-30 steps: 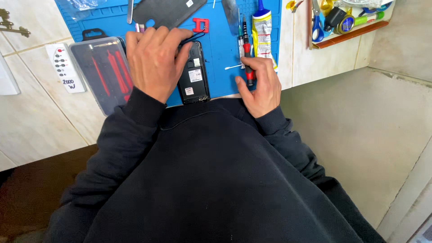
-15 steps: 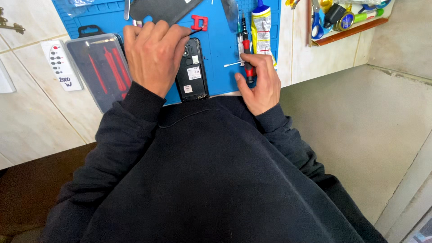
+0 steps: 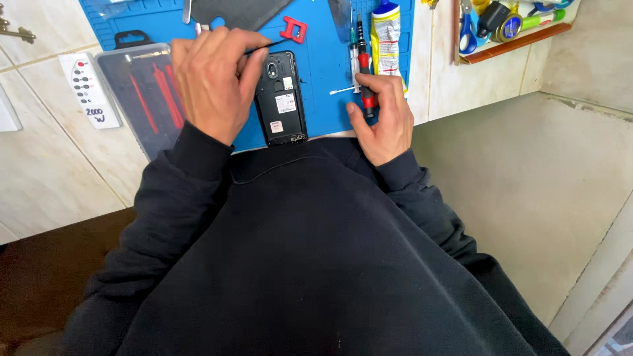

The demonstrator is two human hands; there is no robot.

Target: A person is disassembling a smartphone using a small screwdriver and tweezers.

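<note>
A black smartphone (image 3: 281,99) with its back cover off lies on the blue work mat (image 3: 323,59), near the mat's front edge. My left hand (image 3: 214,82) rests beside the phone's left side, with fingers curled over its top corner and a thin dark tool pinched at the fingertips. My right hand (image 3: 382,115) lies on the mat's right part, fingers closed around a red and black screwdriver (image 3: 364,72) that points away from me. A white cotton swab (image 3: 343,90) lies just left of the screwdriver.
A clear case of red-handled tools (image 3: 142,92) sits left of the mat. A yellow and white tube (image 3: 386,36) stands right of the screwdriver. A red plastic piece (image 3: 294,29) and a dark grey panel (image 3: 234,12) lie further back. A wooden tray (image 3: 508,29) holds scissors and tape.
My left hand has shifted left off the phone, which now shows in full. My right hand keeps its grip on the screwdriver.
</note>
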